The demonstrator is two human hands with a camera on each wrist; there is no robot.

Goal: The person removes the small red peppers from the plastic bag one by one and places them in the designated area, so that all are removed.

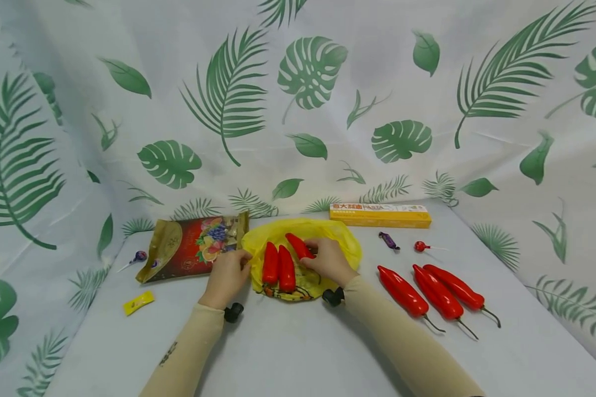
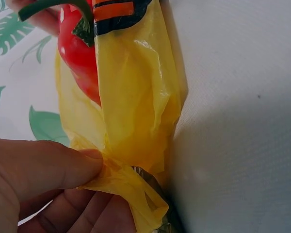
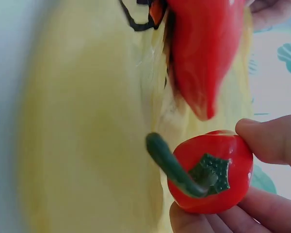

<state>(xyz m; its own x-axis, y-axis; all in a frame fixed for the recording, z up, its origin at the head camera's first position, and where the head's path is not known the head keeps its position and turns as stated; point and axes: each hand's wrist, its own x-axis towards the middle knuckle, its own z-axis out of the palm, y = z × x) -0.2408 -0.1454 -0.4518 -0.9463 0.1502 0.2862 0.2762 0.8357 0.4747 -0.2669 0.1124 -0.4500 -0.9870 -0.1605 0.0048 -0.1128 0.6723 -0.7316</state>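
A yellow plastic bag [image 1: 349, 242] lies spread on the table, its mouth open towards the person. My left hand [image 1: 228, 278] pinches the left edge of the bag; in the left wrist view the thumb [image 2: 63, 165] presses a bunched fold of yellow film [image 2: 121, 182]. Two long red chili peppers [image 1: 270, 264] [image 1: 286, 270] lie side by side in the bag. With its thumb and fingers, my right hand [image 1: 330, 262] grips a third red chili pepper [image 1: 297, 245] near its green stem, over the bag's right half. That stem [image 3: 172, 167] faces the right wrist camera.
Three more red chili peppers [image 1: 437, 292] lie to the right. Behind are a yellow pasta box [image 1: 379, 216], a purple wrapped candy [image 1: 389, 241] and a red lollipop [image 1: 420, 246]. On the left lie a red-gold candy bag [image 1: 189, 248], a lollipop [image 1: 140, 256] and a yellow packet [image 1: 138, 302].
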